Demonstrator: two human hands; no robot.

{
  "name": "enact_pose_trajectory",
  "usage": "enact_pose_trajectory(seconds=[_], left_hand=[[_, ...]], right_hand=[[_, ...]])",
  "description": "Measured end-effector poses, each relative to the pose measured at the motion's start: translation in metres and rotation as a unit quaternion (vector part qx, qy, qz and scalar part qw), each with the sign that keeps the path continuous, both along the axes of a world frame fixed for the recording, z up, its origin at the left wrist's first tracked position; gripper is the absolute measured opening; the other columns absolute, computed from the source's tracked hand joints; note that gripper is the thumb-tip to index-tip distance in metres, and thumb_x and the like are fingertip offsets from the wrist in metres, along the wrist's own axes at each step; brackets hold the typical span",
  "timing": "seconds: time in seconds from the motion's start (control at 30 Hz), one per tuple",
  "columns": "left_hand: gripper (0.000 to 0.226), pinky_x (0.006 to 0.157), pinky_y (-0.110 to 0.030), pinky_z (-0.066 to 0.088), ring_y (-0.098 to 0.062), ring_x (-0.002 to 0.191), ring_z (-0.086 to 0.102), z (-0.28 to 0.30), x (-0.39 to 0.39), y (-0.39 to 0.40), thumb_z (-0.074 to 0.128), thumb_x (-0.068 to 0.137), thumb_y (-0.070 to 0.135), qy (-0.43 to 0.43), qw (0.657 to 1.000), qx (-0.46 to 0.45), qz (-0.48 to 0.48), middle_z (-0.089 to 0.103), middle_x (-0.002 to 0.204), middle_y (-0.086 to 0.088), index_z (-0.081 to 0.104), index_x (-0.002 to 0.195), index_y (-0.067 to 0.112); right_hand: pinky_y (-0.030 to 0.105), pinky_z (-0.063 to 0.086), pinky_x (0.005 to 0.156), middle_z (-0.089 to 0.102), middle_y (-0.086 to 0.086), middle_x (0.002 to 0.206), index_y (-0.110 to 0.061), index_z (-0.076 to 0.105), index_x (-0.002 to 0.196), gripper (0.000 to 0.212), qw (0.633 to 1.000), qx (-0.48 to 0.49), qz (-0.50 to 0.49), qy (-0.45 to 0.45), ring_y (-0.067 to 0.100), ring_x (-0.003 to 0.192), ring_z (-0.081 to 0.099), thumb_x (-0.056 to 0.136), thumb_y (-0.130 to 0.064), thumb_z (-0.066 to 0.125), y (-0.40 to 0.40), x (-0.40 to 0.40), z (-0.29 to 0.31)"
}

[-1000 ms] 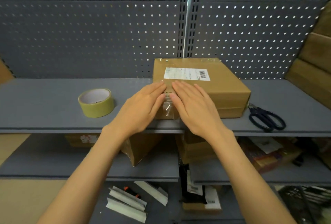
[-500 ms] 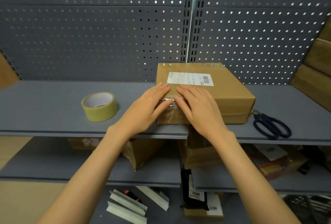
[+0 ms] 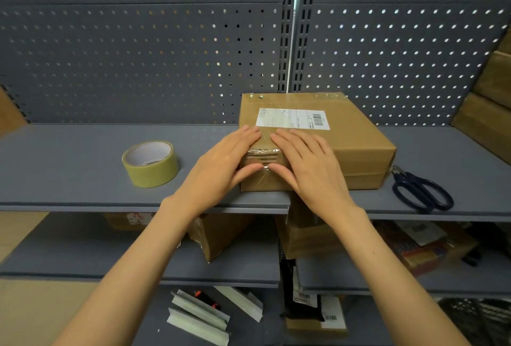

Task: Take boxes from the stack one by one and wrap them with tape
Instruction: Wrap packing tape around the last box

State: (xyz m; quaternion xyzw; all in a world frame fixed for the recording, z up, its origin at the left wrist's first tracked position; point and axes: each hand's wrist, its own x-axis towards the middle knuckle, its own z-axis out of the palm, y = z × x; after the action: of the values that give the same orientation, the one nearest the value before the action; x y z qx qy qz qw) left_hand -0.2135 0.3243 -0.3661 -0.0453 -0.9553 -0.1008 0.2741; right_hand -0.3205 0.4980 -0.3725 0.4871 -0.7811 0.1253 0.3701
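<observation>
A brown cardboard box [image 3: 331, 146] sits near the front edge of the grey shelf [image 3: 69, 168], about midway along it, with its near left corner under both hands. The left hand [image 3: 221, 163] and right hand [image 3: 307, 165] lie flat with straight fingers over the box's top and front face, thumbs nearly meeting, pressing what looks like a strip of clear tape [image 3: 262, 157] over the edge, neither hand gripping anything. A roll of tape [image 3: 150, 163] lies left of the box toward the front edge, and dark scissors [image 3: 420, 190] lie just right of it.
</observation>
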Motion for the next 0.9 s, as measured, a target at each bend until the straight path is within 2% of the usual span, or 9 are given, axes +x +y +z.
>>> enact_pose_trajectory(seconds=[0.17, 0.33, 0.53, 0.83, 0.9], left_hand=[[0.082, 0.114, -0.024, 0.017, -0.006, 0.144, 0.018, 0.003, 0.002, 0.007, 0.041, 0.082, 0.069, -0.020, 0.998, 0.060, 0.011, 0.031, 0.155, 0.003, 0.033, 0.147, 0.019], [0.075, 0.112, -0.020, 0.018, -0.009, 0.144, 0.021, -0.009, -0.003, 0.012, 0.046, 0.084, 0.060, 0.022, 0.995, 0.098, 0.015, 0.035, 0.152, 0.001, 0.037, 0.144, 0.015], [0.075, 0.115, -0.029, 0.024, -0.016, 0.143, 0.025, -0.010, -0.006, 0.009, 0.047, 0.086, 0.058, 0.017, 0.998, 0.064, 0.007, 0.036, 0.152, -0.005, 0.037, 0.143, 0.010], [0.079, 0.114, -0.014, 0.010, -0.018, 0.141, 0.024, -0.007, -0.003, 0.008, 0.047, 0.085, 0.057, 0.009, 1.000, 0.024, 0.001, 0.036, 0.150, -0.012, 0.035, 0.144, 0.005], [0.080, 0.114, -0.017, 0.012, -0.019, 0.141, 0.025, -0.006, -0.003, 0.009, 0.045, 0.085, 0.057, 0.007, 1.000, 0.012, 0.003, 0.036, 0.150, -0.013, 0.035, 0.144, 0.004]], right_hand=[[0.032, 0.029, 0.104, 0.057, 0.004, 0.134, -0.011, 0.055, 0.132, 0.054, 1.000, -0.011, 0.013, -0.021, 0.021, 0.124, 0.052, 0.098, -0.046, 0.033, 0.002, 0.002, 0.003], [0.034, 0.033, 0.102, 0.059, 0.005, 0.130, -0.009, 0.057, 0.129, 0.049, 0.999, -0.034, -0.005, 0.020, 0.022, 0.120, 0.055, 0.098, -0.042, 0.039, -0.002, -0.001, -0.004], [0.036, 0.033, 0.103, 0.057, 0.006, 0.133, -0.009, 0.053, 0.133, 0.054, 0.999, -0.024, -0.007, 0.040, 0.023, 0.122, 0.051, 0.094, -0.046, 0.043, 0.000, -0.002, -0.007], [0.036, 0.031, 0.103, 0.056, 0.007, 0.134, -0.008, 0.051, 0.134, 0.059, 0.999, -0.003, -0.019, 0.037, 0.024, 0.122, 0.051, 0.092, -0.048, 0.043, 0.002, 0.000, -0.006], [0.037, 0.031, 0.104, 0.055, 0.008, 0.134, -0.008, 0.050, 0.135, 0.059, 0.999, 0.003, -0.020, 0.037, 0.024, 0.122, 0.051, 0.092, -0.049, 0.043, 0.002, 0.001, -0.005]])
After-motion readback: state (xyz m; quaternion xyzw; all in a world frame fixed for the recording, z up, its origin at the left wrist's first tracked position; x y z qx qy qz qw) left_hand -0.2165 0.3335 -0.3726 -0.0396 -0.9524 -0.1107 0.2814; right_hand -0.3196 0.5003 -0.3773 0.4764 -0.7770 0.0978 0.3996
